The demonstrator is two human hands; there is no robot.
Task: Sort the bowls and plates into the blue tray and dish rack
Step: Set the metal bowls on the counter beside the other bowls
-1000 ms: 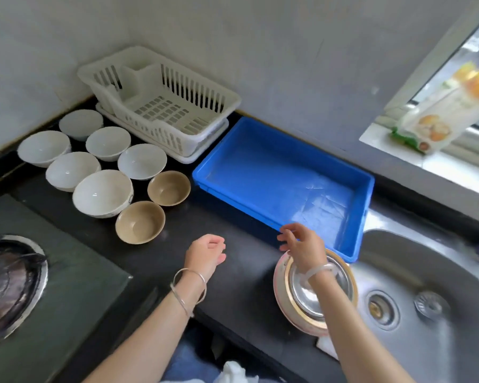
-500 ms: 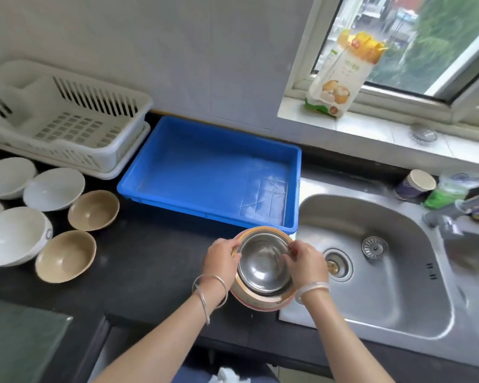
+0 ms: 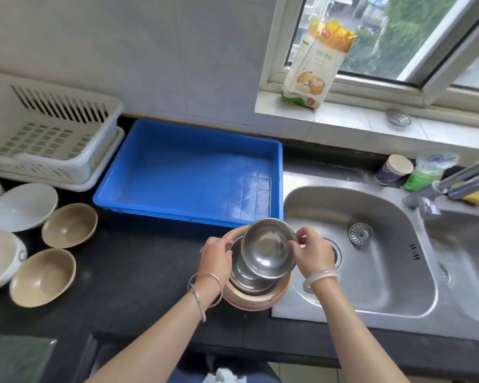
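Steel bowl (image 3: 268,248): tilted, lifted off stack (image 3: 256,295) on counter (image 3: 138,275), just before blue tray (image 3: 188,172). My right hand (image 3: 313,251) pinches its rim; left hand (image 3: 216,257) steadies stack. I'd lift clear, level, then forward into tray.

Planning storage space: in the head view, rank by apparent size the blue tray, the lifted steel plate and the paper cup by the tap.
1. blue tray
2. steel plate, enlarged by nearness
3. paper cup

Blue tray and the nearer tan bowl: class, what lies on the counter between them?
Head view: only bare black counter separates the blue tray from the nearer tan bowl.
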